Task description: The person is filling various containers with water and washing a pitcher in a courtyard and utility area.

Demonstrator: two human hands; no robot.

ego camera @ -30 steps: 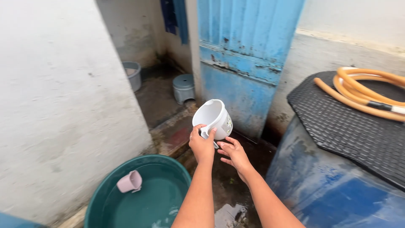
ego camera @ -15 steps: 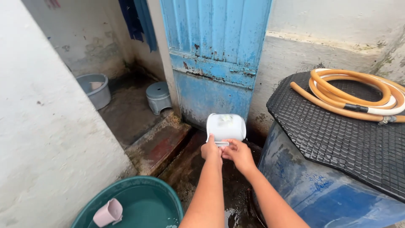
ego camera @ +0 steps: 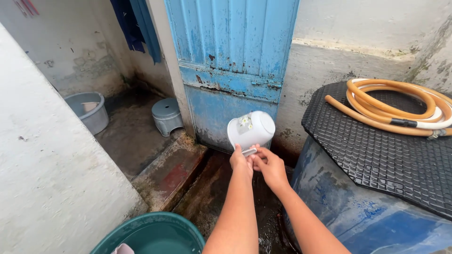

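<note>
We hold a white plastic dipper (ego camera: 251, 130) by its handle in our left hand (ego camera: 241, 161), tipped bottom-up before the blue door (ego camera: 230, 66). Our right hand (ego camera: 269, 165) sits cupped just under it, fingers loose, apparently holding nothing. The dipper looks emptied; the 1 green basin (ego camera: 155, 231) below holds water.

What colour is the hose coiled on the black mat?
The hose is orange, with a white stretch along its right side, seen in the head view.
</note>
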